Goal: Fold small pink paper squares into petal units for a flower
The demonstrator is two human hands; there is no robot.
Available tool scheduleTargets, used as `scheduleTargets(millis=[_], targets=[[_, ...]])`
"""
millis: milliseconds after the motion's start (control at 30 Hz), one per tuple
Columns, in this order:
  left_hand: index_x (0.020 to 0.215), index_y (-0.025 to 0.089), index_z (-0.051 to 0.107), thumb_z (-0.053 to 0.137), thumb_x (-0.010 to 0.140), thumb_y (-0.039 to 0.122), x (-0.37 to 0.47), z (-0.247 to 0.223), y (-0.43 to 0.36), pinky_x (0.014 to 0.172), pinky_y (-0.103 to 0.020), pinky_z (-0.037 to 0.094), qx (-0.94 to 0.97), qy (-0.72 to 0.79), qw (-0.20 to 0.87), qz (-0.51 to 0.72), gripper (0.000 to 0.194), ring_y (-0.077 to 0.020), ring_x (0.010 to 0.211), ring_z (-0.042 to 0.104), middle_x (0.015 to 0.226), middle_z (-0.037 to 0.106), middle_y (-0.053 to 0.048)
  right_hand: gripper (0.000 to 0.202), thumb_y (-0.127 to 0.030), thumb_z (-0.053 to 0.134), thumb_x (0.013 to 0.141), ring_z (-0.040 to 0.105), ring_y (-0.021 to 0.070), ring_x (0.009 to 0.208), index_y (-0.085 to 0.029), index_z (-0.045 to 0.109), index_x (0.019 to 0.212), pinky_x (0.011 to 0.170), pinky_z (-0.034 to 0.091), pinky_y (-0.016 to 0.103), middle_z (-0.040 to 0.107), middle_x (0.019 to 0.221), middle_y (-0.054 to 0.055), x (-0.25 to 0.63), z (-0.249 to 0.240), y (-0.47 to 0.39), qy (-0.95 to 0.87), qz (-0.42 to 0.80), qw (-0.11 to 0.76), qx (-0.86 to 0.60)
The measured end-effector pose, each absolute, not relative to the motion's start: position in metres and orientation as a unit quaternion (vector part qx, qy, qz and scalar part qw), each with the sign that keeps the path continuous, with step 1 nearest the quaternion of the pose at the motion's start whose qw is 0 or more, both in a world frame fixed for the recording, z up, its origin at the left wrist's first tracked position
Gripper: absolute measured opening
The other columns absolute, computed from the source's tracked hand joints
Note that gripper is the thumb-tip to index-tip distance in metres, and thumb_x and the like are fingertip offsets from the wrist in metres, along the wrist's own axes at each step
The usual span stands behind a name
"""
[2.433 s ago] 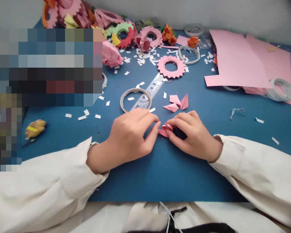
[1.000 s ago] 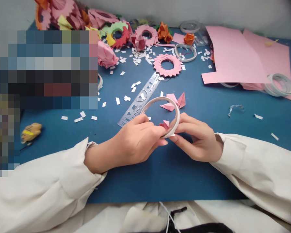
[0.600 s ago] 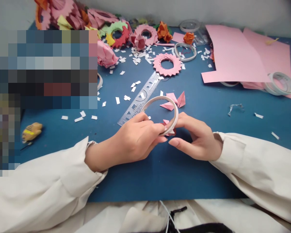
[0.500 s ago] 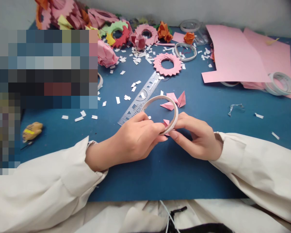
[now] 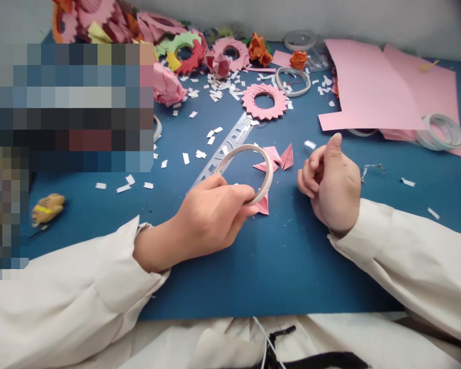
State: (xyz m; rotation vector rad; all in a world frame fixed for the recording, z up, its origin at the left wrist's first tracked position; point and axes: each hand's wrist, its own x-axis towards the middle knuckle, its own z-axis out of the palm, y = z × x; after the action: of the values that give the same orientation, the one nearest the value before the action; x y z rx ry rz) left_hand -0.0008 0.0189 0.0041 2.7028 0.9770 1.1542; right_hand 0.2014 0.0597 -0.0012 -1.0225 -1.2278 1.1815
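Furniture: one table, its tabletop (image 5: pixel 288 282) a plain blue with a dull finish, occupies most of the view. The front edge (image 5: pixel 188 318) runs nearly level across 6 o'clock. A small dark mark is noted between 8 and 9 o'clock. Wall (image 5: pixel 261 19): pale grey, plain, standing behind the table from 11 o'clock round to 2 o'clock. Light: soft and diffuse; shadows blurred; the corner at 2 o'clock falls dark. Pixelation at 9 to 10 o'clock conceals part of the table's far-left side.
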Motion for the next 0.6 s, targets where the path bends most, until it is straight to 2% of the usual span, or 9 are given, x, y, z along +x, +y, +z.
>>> scheduleTargets(millis=[67,167,267,333,400,500,600], targets=[[0.091,0.015,0.044,0.041,0.092,0.018,-0.001,0.004,0.019,0.058,-0.025,0.037,0.871,0.320,0.017,0.372,0.004,-0.0115,0.053,0.040,0.065,0.055,0.001,0.037,-0.049,0.041,0.092,0.030,0.0061,0.034,-0.020,0.047,0.070,0.033,0.024,0.020,0.033,0.044,-0.008,0.201,0.000,0.056,-0.553,0.486,0.526,-0.427],[0.091,0.015,0.045,0.041,0.092,0.018,0.000,0.004,0.019,0.057,-0.026,0.037,0.873,0.326,0.014,0.363,0.005,-0.0116,0.052,0.040,0.063,0.054,0.002,0.019,-0.033,0.041,0.095,0.042,0.0075,0.046,-0.021,0.052,0.104,0.044,0.038,0.021,0.046,0.059,-0.005,0.201,0.003,0.044,-0.691,0.401,0.455,-0.393],[0.093,0.015,0.044,0.039,0.092,0.017,0.001,0.005,0.016,0.057,-0.026,0.037,0.878,0.314,0.040,0.360,0.006,-0.0117,0.054,0.045,0.069,0.058,0.000,0.043,-0.021,0.048,0.090,0.053,0.0100,0.059,-0.018,0.037,0.132,0.056,0.046,0.023,0.059,0.076,0.000,0.202,0.006,0.036,-0.864,0.225,0.349,-0.284],[0.094,0.014,0.044,0.039,0.092,0.016,0.002,0.006,0.014,0.057,-0.026,0.038,0.876,0.306,0.063,0.367,0.006,-0.0119,0.058,0.049,0.074,0.060,-0.002,0.053,-0.018,0.051,0.087,0.056,0.0121,0.063,-0.014,0.032,0.136,0.058,0.047,0.025,0.063,0.081,0.002,0.203,0.006,0.036,-0.920,0.101,0.309,-0.217],[0.095,0.014,0.045,0.040,0.092,0.015,0.003,0.007,0.011,0.058,-0.025,0.039,0.869,0.311,0.076,0.377,0.006,-0.0124,0.061,0.051,0.076,0.061,-0.003,0.054,-0.018,0.052,0.086,0.057,0.0134,0.064,-0.009,0.032,0.136,0.057,0.047,0.026,0.065,0.082,0.004,0.204,0.006,0.037,-0.937,0.018,0.299,-0.181],[0.094,0.013,0.046,0.041,0.091,0.013,0.002,0.007,0.010,0.059,-0.025,0.040,0.859,0.331,0.081,0.382,0.006,-0.0121,0.062,0.051,0.076,0.061,-0.003,0.053,-0.017,0.052,0.085,0.056,0.0135,0.061,-0.004,0.034,0.133,0.052,0.046,0.026,0.066,0.082,0.007,0.204,0.006,0.039,-0.940,-0.031,0.294,-0.168],[0.094,0.012,0.047,0.042,0.090,0.012,0.002,0.008,0.010,0.059,-0.025,0.039,0.860,0.336,0.073,0.378,0.006,-0.0119,0.061,0.050,0.075,0.059,-0.003,0.051,-0.015,0.053,0.084,0.056,0.0131,0.058,-0.003,0.037,0.130,0.050,0.044,0.026,0.067,0.079,0.006,0.204,0.006,0.039,-0.938,-0.050,0.303,-0.160]])
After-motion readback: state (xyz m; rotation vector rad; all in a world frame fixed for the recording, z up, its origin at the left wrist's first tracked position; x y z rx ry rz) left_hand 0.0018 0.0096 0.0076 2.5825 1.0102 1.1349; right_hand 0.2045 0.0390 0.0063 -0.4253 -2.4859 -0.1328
